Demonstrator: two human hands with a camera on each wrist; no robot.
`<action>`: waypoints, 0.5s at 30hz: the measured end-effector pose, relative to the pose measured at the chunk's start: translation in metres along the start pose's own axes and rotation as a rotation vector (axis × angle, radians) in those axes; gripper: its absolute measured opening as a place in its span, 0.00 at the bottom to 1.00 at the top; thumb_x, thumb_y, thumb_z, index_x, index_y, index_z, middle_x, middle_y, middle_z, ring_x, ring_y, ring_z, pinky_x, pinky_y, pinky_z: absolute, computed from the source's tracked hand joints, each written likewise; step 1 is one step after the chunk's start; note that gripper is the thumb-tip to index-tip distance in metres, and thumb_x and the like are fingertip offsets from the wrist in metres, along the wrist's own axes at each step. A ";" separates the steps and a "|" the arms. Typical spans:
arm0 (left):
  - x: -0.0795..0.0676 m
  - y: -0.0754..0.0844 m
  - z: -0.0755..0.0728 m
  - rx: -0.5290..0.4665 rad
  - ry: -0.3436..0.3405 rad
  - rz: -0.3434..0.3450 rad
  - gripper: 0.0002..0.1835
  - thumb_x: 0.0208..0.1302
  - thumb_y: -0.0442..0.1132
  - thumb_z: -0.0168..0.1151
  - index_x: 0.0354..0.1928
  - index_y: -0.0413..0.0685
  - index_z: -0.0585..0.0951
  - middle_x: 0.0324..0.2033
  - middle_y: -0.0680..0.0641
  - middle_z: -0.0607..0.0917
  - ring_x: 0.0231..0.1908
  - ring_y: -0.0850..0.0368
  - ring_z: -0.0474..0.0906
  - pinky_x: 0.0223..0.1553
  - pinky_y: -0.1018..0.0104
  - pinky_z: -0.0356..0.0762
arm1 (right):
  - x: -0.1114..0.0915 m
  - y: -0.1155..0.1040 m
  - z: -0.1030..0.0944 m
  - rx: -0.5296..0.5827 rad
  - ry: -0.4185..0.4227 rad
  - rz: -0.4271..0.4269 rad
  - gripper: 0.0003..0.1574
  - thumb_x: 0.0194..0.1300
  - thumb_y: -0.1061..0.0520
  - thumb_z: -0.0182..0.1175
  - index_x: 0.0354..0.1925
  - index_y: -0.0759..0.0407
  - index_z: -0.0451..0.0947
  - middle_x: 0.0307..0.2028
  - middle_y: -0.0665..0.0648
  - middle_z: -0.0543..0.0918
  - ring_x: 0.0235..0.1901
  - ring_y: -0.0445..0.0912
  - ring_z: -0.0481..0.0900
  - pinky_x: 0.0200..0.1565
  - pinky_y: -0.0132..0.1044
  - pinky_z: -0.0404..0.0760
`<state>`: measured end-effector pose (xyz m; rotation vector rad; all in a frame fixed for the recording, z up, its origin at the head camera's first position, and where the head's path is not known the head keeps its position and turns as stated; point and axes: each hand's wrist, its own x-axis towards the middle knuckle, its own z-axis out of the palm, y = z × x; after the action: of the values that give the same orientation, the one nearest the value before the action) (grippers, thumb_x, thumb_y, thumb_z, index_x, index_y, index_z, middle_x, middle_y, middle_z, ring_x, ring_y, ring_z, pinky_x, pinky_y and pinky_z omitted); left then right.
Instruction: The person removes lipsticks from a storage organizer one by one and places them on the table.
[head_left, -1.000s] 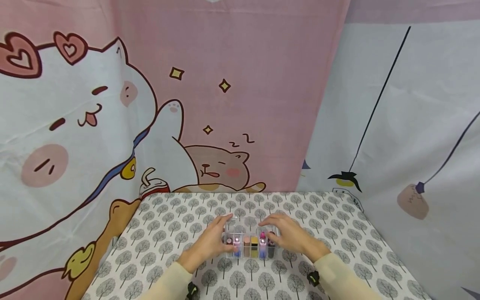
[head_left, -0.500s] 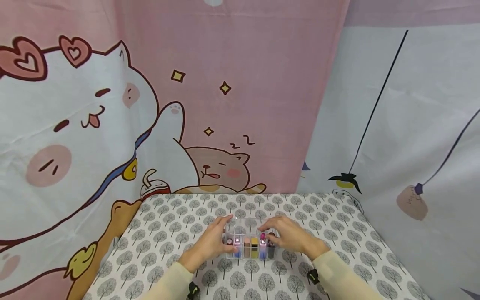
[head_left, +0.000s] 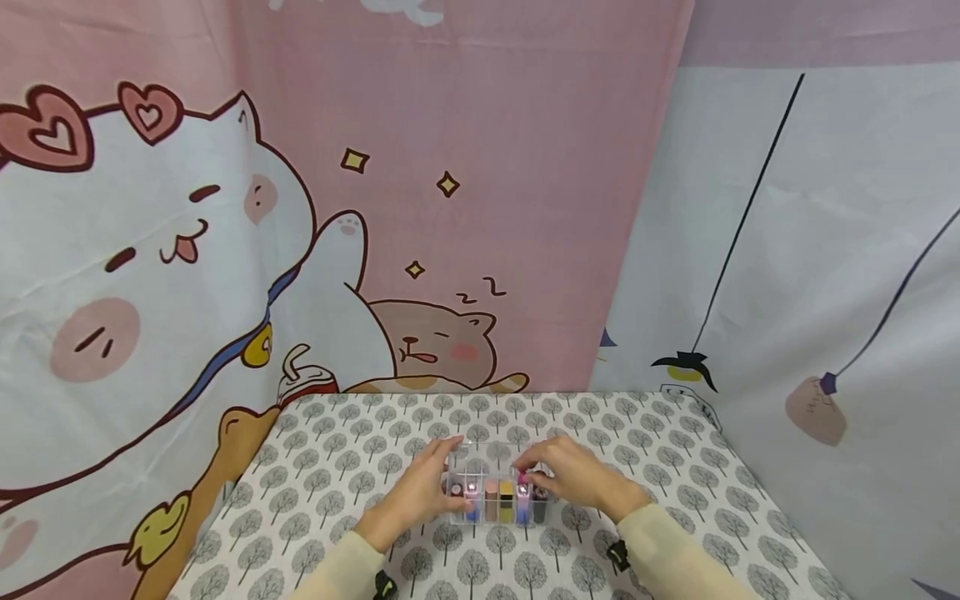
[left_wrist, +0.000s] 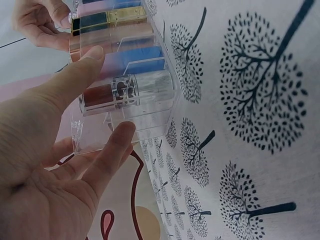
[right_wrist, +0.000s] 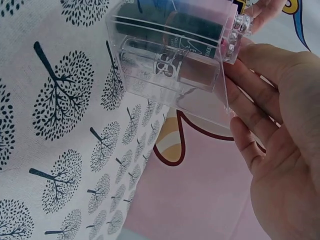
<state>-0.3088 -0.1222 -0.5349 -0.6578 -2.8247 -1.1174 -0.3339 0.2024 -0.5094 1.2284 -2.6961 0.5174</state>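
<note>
A clear plastic lipstick organizer stands on the table, its front row filled with several lipsticks. My left hand grips its left end, thumb across the front and fingers along the side and back. Near that thumb are a dark red lipstick with a clear base and a pink-to-blue one. At the other end my right hand pinches the top of another pink-and-blue lipstick, which sits in its slot. A clear-based brown lipstick fills the end slot below those fingers.
Tree-print cloth covers the table. Behind it hangs a pink curtain with cartoon animals, and a pale curtain borders the right side. The organizer's back row, toward the curtain, shows bare clear dividers.
My right thumb and fingers have closed in on the pink-and-blue lipstick's top. The left hand keeps its grip on the organizer. The head view has tilted slightly up.
</note>
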 end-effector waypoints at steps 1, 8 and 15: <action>0.000 0.000 0.000 -0.002 -0.002 0.000 0.66 0.51 0.47 0.97 0.90 0.46 0.68 0.80 0.38 0.79 0.67 0.34 0.87 0.69 0.34 0.92 | 0.000 0.000 0.000 -0.003 -0.003 0.006 0.17 0.78 0.59 0.76 0.61 0.50 0.94 0.56 0.48 0.98 0.55 0.43 0.96 0.67 0.52 0.94; 0.000 0.000 0.000 0.001 -0.008 0.001 0.66 0.52 0.47 0.97 0.90 0.46 0.67 0.80 0.37 0.79 0.67 0.34 0.87 0.66 0.35 0.93 | 0.001 -0.001 -0.001 -0.022 -0.025 0.027 0.17 0.77 0.56 0.78 0.61 0.52 0.94 0.57 0.47 0.98 0.56 0.41 0.96 0.71 0.60 0.90; 0.002 -0.002 -0.001 -0.012 -0.014 -0.005 0.66 0.52 0.48 0.97 0.90 0.46 0.67 0.80 0.36 0.80 0.66 0.35 0.87 0.67 0.35 0.92 | 0.003 -0.002 -0.001 -0.044 -0.026 0.048 0.18 0.76 0.53 0.79 0.61 0.50 0.95 0.56 0.45 0.98 0.55 0.39 0.95 0.75 0.66 0.85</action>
<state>-0.3110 -0.1235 -0.5346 -0.6623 -2.8355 -1.1352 -0.3350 0.1993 -0.5076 1.1702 -2.7486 0.4483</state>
